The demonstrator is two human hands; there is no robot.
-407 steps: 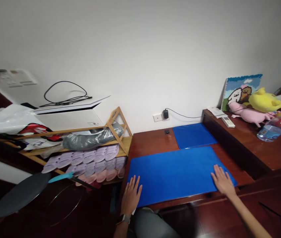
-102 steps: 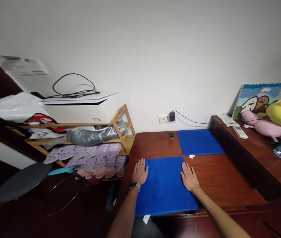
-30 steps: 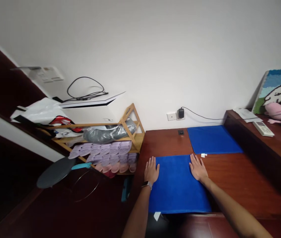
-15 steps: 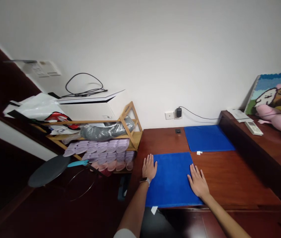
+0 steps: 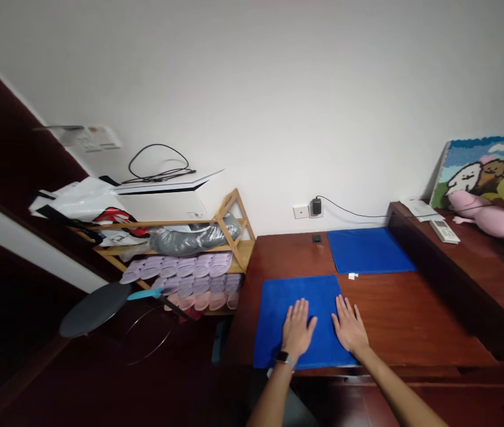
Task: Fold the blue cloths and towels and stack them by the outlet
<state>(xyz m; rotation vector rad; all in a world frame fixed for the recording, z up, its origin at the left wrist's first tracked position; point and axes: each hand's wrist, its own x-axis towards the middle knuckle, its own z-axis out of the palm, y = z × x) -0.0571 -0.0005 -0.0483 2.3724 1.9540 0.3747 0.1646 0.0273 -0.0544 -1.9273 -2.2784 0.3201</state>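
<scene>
A blue square cloth lies spread flat on the brown wooden desk, close to its front edge. My left hand rests on the middle of the cloth, palm down, fingers stretched out. On the cloth's right edge lies my right hand, flat with the fingers slightly spread and partly over the wood. Neither hand grips anything. Farther back on the desk is a second blue cloth, also flat, with a small white tag at its front edge.
Left of the desk stands a wooden rack with slippers and a white box. A round stool is beside it. On the raised right ledge are a remote control and a pink plush toy. A plugged-in charger trails a cable.
My left hand has moved right, from the cloth's left edge onto its middle. The right hand stays at the right edge. The view has shifted slightly.
</scene>
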